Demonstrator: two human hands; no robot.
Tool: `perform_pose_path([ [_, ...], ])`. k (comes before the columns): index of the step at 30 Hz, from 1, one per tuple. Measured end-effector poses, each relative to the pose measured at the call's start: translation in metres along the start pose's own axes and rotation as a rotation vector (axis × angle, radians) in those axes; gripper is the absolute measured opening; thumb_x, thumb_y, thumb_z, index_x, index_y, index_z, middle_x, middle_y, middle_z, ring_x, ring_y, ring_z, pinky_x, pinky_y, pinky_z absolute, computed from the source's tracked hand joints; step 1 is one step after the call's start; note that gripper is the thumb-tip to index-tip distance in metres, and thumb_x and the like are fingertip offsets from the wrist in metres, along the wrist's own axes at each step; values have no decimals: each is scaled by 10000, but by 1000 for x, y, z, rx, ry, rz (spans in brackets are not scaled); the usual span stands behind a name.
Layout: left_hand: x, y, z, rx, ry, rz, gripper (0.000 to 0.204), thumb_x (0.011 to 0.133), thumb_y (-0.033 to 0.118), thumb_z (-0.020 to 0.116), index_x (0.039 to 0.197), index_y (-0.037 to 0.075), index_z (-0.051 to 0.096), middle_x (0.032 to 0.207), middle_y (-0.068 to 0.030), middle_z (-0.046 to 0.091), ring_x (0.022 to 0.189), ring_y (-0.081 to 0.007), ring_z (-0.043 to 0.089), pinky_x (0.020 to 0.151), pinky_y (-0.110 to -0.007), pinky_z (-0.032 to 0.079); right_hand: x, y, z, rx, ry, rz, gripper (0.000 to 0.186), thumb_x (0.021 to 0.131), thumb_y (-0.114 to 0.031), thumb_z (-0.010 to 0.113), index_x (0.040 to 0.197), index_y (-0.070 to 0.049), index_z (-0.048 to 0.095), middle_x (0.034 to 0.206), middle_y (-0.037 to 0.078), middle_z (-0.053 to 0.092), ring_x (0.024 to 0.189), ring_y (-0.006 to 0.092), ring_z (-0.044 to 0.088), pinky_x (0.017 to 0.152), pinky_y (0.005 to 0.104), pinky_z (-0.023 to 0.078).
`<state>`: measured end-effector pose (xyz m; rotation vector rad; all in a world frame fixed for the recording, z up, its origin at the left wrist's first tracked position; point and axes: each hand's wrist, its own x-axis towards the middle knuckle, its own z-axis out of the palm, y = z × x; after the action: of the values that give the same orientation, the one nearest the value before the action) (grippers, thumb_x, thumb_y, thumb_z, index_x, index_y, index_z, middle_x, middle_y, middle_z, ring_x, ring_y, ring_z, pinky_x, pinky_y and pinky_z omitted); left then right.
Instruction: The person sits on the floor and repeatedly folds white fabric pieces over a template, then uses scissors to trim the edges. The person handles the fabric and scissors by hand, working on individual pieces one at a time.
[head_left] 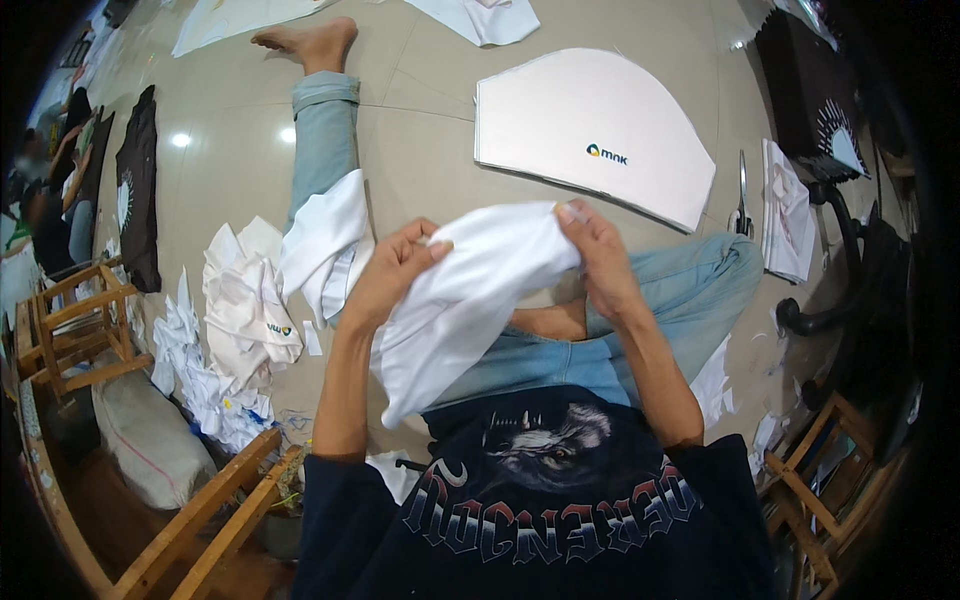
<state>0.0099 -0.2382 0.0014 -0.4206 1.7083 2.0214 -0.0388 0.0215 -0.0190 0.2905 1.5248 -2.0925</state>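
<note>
A piece of white cloth is stretched between my two hands above my lap, its lower end hanging down to the left. My left hand pinches its left upper edge, thumb against fingers. At the upper right corner my right hand grips the same cloth between thumb and fingers. Beyond my right hand lies a stack of cut white panels with a rounded edge and a small printed logo. Another white cloth is draped over my outstretched left leg.
Crumpled off-white cloth and white scraps lie on the left. Scissors and folded white cloth are at the right, near dark stacked fabric. Wooden frames and a filled sack stand left. Other people sit far left.
</note>
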Motion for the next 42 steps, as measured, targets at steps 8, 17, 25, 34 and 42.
perform_pose_path([
  [8,40,80,-8,175,-25,276,205,958,214,666,1001,17,625,778,41,628,711,-11,479,674,-188,370,6,-47,-30,-670,-365,126,421,847,-288,761,1121,12,651,986,76,689,830,123,628,745,247,489],
  [17,34,70,34,116,698,923,249,975,189,591,1094,-29,583,1039,-73,629,975,-141,561,844,-286,452,-51,-94,96,-634,-333,-988,314,820,-177,745,1024,6,591,963,172,629,835,341,664,745,385,538],
  [25,16,-59,89,-645,197,298,314,991,239,546,1169,-20,548,1147,-93,583,1065,-178,536,904,-320,442,-75,11,146,-693,-865,-866,280,848,-232,721,989,-44,569,968,97,566,752,271,603,663,368,506],
  [34,25,-59,66,-762,201,336,391,1010,295,495,1253,-9,508,1267,-116,531,1166,-220,507,972,-359,430,-35,36,27,836,-166,138,685,961,-477,596,1424,-21,381,1396,135,476,1235,238,522,1024,420,457],
  [42,-1,-84,59,-862,219,310,460,1026,346,450,1328,0,473,1375,-136,484,1255,-258,482,1032,-393,420,-19,-9,-12,450,253,-97,568,896,-232,726,1362,-43,462,1276,83,561,1193,201,533,1032,358,429],
])
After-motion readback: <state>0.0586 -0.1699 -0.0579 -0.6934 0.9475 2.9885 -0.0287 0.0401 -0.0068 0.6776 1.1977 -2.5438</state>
